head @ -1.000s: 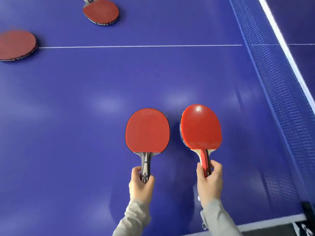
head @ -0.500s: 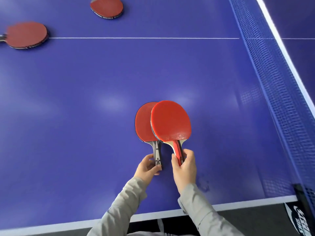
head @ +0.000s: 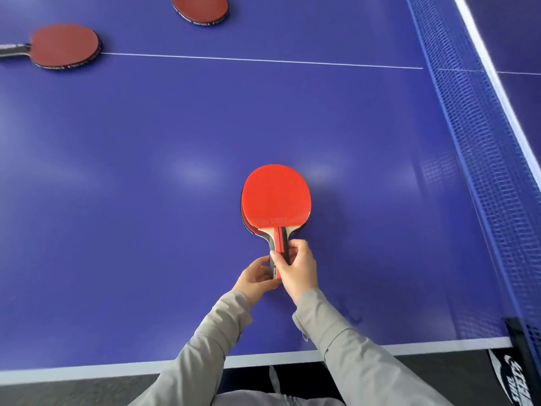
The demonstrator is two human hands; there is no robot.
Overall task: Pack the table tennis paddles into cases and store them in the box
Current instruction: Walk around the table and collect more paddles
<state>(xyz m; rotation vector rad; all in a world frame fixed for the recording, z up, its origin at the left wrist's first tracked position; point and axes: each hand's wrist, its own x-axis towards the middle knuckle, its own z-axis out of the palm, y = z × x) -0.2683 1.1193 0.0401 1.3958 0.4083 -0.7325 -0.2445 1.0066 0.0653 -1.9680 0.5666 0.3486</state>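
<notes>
Two red paddles are stacked face to face just above the blue table (head: 146, 215). The top paddle (head: 275, 197) is bright red with a red-and-black handle; my right hand (head: 295, 266) grips that handle. The lower paddle (head: 245, 222) is almost hidden, only its left edge and dark handle show; my left hand (head: 254, 278) holds that handle from the left. Two more red paddles lie far off: one (head: 64, 48) at the left on the white line, one (head: 202, 8) at the top edge. No case or box is in view.
The blue net (head: 480, 159) with its white top band runs along the right side down to a black post (head: 524, 338). The table's white front edge (head: 87, 370) lies close to my body. A white centre line (head: 263, 60) crosses the far part.
My hands have come together: the right-hand paddle slid fully over the left-hand one, so the two blades now overlap as a stack. The view shifted back slightly.
</notes>
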